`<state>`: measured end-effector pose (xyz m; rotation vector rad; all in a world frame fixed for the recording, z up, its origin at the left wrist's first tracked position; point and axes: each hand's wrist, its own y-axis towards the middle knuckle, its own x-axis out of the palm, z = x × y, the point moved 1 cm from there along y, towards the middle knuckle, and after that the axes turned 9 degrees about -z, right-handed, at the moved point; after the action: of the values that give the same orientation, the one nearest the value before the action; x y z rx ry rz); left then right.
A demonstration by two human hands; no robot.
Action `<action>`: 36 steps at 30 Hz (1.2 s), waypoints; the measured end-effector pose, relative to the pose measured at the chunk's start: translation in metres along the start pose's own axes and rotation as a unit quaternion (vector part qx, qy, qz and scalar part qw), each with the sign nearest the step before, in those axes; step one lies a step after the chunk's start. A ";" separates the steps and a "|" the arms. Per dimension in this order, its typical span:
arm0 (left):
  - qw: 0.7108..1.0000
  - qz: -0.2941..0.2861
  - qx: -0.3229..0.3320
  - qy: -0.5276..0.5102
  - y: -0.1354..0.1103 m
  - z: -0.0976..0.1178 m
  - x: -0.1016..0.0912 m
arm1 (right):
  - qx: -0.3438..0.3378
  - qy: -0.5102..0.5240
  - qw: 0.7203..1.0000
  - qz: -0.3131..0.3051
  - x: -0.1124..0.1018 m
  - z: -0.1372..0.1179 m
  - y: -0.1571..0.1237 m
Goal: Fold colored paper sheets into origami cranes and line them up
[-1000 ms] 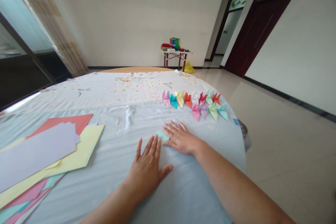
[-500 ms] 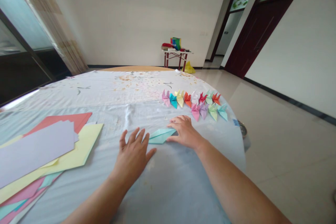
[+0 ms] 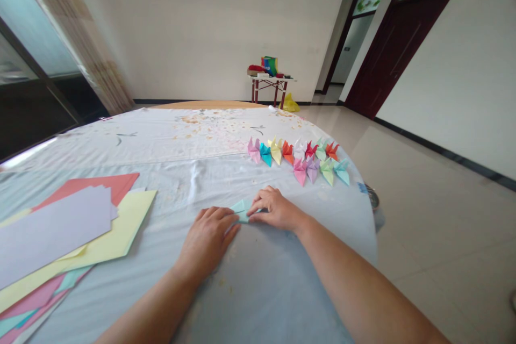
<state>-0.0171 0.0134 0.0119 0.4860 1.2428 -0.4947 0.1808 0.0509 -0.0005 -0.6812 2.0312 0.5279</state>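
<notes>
A folded piece of pale turquoise paper [image 3: 242, 210] lies on the cloth-covered table between my hands. My left hand [image 3: 213, 234] rests over its left end, fingers together and hiding that part. From the right, my right hand [image 3: 274, 208] pinches the other end between thumb and fingers. Beyond my right hand stand several folded paper cranes [image 3: 300, 171] in pink, blue, yellow, red, white, purple and green, set in two rows.
A stack of coloured paper sheets [image 3: 56, 231] lies on the table's left side. The round table's edge [image 3: 373, 226] curves past my right arm. Against the far wall stands a small side table [image 3: 271, 79] with items on it, beside a yellow bag [image 3: 289, 103].
Both hands have closed onto the turquoise paper. The left hand moved right over its left end, and the right hand shifted slightly left and took hold of the right end.
</notes>
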 end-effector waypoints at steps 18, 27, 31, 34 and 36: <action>0.997 0.007 -0.029 -0.070 0.006 -0.004 0.003 | 0.018 0.012 0.999 -0.027 -0.003 -0.003 0.001; 0.995 0.002 -0.045 -0.088 0.008 -0.004 0.003 | 0.037 0.013 0.999 -0.010 -0.002 -0.006 0.002; 0.992 0.015 -0.056 -0.109 0.009 -0.004 0.006 | 0.050 -0.005 0.999 -0.008 -0.003 -0.009 0.002; 0.991 0.015 -0.067 -0.114 0.010 -0.005 0.009 | 0.053 -0.009 0.999 -0.007 -0.003 -0.009 0.001; 0.991 0.014 -0.073 -0.113 0.010 -0.005 0.010 | 0.056 -0.011 0.998 -0.014 -0.003 -0.009 0.001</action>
<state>-0.0122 0.0234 0.0013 0.3134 1.0435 -0.4186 0.1754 0.0472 0.0064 -0.6339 2.0119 0.4003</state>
